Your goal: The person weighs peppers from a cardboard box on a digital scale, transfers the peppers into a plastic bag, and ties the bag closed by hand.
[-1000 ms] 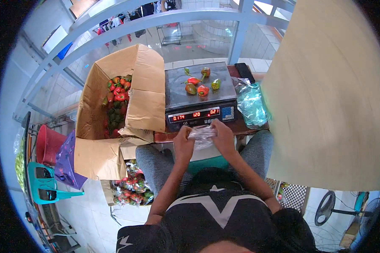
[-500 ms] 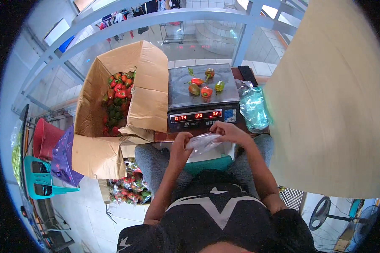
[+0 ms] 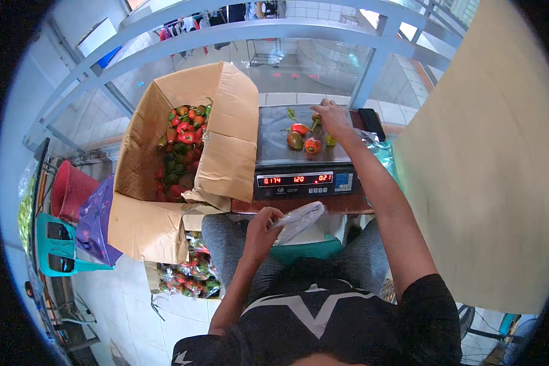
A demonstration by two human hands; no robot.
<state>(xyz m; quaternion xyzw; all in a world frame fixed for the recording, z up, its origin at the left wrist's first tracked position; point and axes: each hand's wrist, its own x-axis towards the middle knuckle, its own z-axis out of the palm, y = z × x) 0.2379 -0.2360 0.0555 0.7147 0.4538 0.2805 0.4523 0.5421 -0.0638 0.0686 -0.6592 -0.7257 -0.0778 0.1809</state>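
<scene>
My left hand (image 3: 264,229) is closed on one edge of a clear plastic bag (image 3: 300,221), whose mouth stands partly open over my lap. My right hand (image 3: 333,120) reaches over the metal plate of a digital scale (image 3: 273,146), fingers apart and bent at a dark pepper (image 3: 315,116); the palm side is hidden, so a firm grip does not show. On the plate also lie a red pepper (image 3: 299,129), a brownish-green pepper (image 3: 294,141), an orange-red pepper (image 3: 312,145) and a green pepper (image 3: 330,140), partly behind my wrist.
Left of the scale, an open cardboard box (image 3: 229,146) holds many red and green peppers (image 3: 186,135). Bagged peppers (image 3: 192,277) sit in a lower box. A black phone (image 3: 371,124) and green-tinted plastic bags (image 3: 384,155) lie right of the scale, beside a large pale board (image 3: 476,171).
My right hand has let go of the bag and moved up and forward to the peppers on the scale. The left hand still holds the bag, which now opens wider. The whole view has shifted slightly.
</scene>
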